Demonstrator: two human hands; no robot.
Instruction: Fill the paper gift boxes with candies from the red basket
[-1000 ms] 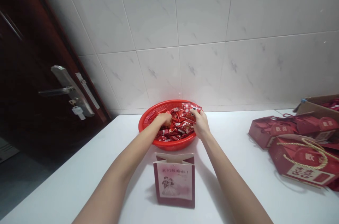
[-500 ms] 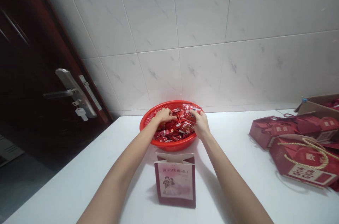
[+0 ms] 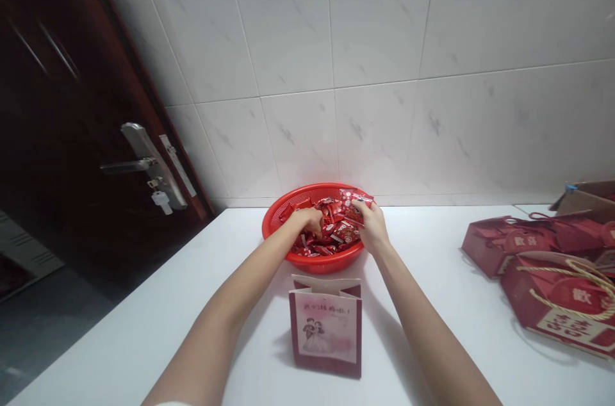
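A red plastic basket (image 3: pixel 327 263) stands against the wall, filled with red-wrapped candies (image 3: pixel 324 246). My left hand (image 3: pixel 309 221) reaches into it over the left part of the pile, fingers curled down among the wrappers. What they grip, if anything, is hidden. At the basket's right rim my right hand (image 3: pixel 373 227) is closed on shiny red candy packets (image 3: pixel 350 196), thumb on top. In front of the basket, between my forearms, an upright paper gift bag (image 3: pixel 329 329) stands with its top open. A drawn couple is printed on its front.
Several dark red gift boxes (image 3: pixel 509 241) with cord handles lie on the right of the white table (image 3: pixel 182 303). Behind them is a cardboard box (image 3: pixel 583 200). A tiled wall (image 3: pixel 375 137) backs the table; a dark door (image 3: pixel 81 156) with keys in its lock is on the left.
My left hand has moved a little deeper and to the right among the candies, its fingers curling downward. My right hand keeps its packets. The view has shifted slightly left.
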